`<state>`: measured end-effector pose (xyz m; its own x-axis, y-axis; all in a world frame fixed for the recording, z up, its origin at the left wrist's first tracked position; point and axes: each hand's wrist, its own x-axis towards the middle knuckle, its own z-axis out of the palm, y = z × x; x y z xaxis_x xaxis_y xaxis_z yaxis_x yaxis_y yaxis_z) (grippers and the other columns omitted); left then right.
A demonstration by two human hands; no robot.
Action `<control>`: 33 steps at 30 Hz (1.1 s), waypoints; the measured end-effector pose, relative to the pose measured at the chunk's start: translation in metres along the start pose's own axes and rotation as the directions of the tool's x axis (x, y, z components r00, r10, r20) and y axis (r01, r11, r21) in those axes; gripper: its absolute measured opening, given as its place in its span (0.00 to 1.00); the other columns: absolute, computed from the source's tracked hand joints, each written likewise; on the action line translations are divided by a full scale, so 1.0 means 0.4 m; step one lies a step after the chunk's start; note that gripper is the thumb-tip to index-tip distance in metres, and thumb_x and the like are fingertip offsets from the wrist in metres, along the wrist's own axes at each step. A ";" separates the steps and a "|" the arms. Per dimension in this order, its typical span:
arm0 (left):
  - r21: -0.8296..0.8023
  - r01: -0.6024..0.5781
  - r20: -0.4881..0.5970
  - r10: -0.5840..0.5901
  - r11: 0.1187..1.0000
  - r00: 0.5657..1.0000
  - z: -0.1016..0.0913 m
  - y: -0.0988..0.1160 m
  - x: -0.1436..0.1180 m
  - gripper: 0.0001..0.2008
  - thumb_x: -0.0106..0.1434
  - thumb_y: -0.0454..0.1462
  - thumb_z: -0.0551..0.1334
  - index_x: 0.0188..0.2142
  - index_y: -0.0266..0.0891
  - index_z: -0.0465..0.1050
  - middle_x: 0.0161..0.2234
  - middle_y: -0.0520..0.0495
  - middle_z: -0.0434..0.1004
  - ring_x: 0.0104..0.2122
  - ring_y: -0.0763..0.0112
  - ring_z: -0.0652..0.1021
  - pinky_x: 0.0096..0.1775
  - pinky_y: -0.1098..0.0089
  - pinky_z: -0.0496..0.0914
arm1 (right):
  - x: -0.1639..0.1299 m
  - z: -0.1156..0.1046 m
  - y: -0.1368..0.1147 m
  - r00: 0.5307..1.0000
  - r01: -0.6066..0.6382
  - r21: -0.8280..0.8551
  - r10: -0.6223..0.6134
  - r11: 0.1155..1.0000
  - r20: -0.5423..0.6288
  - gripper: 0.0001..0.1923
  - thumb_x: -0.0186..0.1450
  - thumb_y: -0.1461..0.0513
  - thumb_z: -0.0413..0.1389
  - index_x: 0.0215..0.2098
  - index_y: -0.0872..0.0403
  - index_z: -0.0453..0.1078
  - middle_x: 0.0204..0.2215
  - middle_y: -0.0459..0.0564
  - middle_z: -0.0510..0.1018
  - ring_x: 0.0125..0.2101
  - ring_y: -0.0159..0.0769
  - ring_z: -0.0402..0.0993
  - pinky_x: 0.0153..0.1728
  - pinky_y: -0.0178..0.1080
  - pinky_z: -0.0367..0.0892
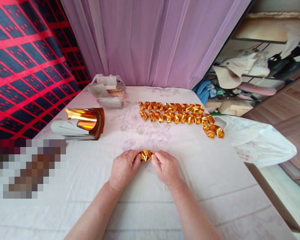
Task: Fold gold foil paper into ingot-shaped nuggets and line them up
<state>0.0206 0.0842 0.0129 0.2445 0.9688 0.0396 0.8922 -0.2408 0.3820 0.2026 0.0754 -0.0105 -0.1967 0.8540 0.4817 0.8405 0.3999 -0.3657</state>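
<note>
Between my two hands is a folded gold foil paper piece (146, 155), creased and shiny, just above or on the tablecloth. My left hand (125, 166) pinches its left end with thumb and fingers. At its right end, my right hand (167, 166) grips in the same way. Farther back, several finished-looking folded gold foil pieces (175, 117) lie in two rows, with a few more at the right end. A stack of gold foil sheets (83, 121), curled over with pale backs showing, rests to the left.
A clear plastic bag (108, 91) holding more sheets stands at the back left. The table (205, 203) has a pale floral cloth. A white plastic bag (262, 140) hangs by the right edge, near shelves (240, 78) with hats and shoes. A pixelated patch covers the left side.
</note>
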 end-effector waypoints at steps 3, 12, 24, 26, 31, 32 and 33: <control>-0.009 -0.021 -0.003 0.021 1.000 1.000 0.001 -0.003 -0.001 0.12 0.70 0.39 0.52 0.38 0.42 0.74 0.34 0.48 0.79 0.36 0.67 0.78 0.36 0.70 0.67 | 0.000 -0.001 -0.001 1.000 -0.009 0.001 0.009 1.000 0.007 0.16 0.68 0.64 0.46 0.22 0.51 0.62 0.19 0.45 0.71 0.23 0.31 0.66 0.28 0.35 0.53; 0.003 0.036 0.001 -0.036 0.999 0.999 -0.006 0.001 -0.001 0.15 0.71 0.41 0.50 0.34 0.41 0.72 0.32 0.48 0.79 0.34 0.66 0.78 0.34 0.70 0.65 | 0.000 -0.007 -0.008 1.000 0.007 0.027 -0.006 1.000 -0.017 0.17 0.68 0.64 0.45 0.21 0.51 0.60 0.19 0.45 0.70 0.23 0.32 0.66 0.28 0.36 0.53; 0.001 -0.160 -0.123 0.159 0.987 0.980 0.012 -0.011 -0.008 0.15 0.70 0.38 0.50 0.29 0.41 0.69 0.27 0.50 0.74 0.29 0.69 0.76 0.30 0.71 0.63 | 0.002 0.000 -0.008 0.999 -0.040 -0.054 0.038 0.998 -0.029 0.18 0.69 0.63 0.45 0.21 0.51 0.61 0.19 0.45 0.71 0.22 0.31 0.66 0.27 0.36 0.52; 0.011 -0.134 -0.155 0.134 0.991 0.979 0.015 -0.010 -0.009 0.15 0.70 0.38 0.50 0.29 0.41 0.69 0.26 0.50 0.74 0.28 0.69 0.75 0.30 0.71 0.62 | 0.002 0.000 -0.011 0.999 -0.020 -0.062 0.018 0.998 -0.037 0.18 0.69 0.64 0.45 0.21 0.51 0.61 0.18 0.45 0.71 0.22 0.31 0.66 0.27 0.37 0.51; 0.018 -0.087 -0.195 0.089 0.996 0.977 0.018 -0.010 -0.008 0.14 0.69 0.37 0.51 0.29 0.41 0.70 0.27 0.50 0.75 0.29 0.68 0.76 0.29 0.71 0.61 | 0.002 -0.003 -0.013 0.998 0.025 -0.046 -0.027 0.999 -0.058 0.19 0.69 0.63 0.46 0.19 0.51 0.58 0.17 0.44 0.68 0.21 0.31 0.64 0.27 0.37 0.51; 0.015 -0.080 -0.192 0.081 0.997 0.978 0.018 -0.010 -0.008 0.13 0.69 0.37 0.52 0.30 0.41 0.70 0.27 0.50 0.75 0.29 0.68 0.76 0.29 0.71 0.61 | 0.002 -0.005 -0.013 0.998 0.027 -0.044 -0.030 0.999 -0.063 0.19 0.69 0.63 0.47 0.19 0.51 0.58 0.17 0.44 0.68 0.21 0.31 0.64 0.27 0.37 0.51; 0.010 -0.069 -0.187 0.070 0.998 0.980 0.017 -0.010 -0.008 0.13 0.69 0.38 0.52 0.30 0.41 0.70 0.27 0.50 0.76 0.29 0.68 0.76 0.29 0.71 0.61 | 0.002 -0.006 -0.013 0.997 0.028 -0.040 -0.031 0.999 -0.070 0.19 0.69 0.63 0.47 0.19 0.51 0.58 0.17 0.44 0.68 0.21 0.31 0.64 0.27 0.37 0.51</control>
<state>0.0191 0.0817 0.0048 0.2308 0.9435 0.2378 0.8772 -0.3075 0.3688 0.1993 0.0731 -0.0062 -0.1870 0.8159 0.5471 0.8542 0.4101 -0.3197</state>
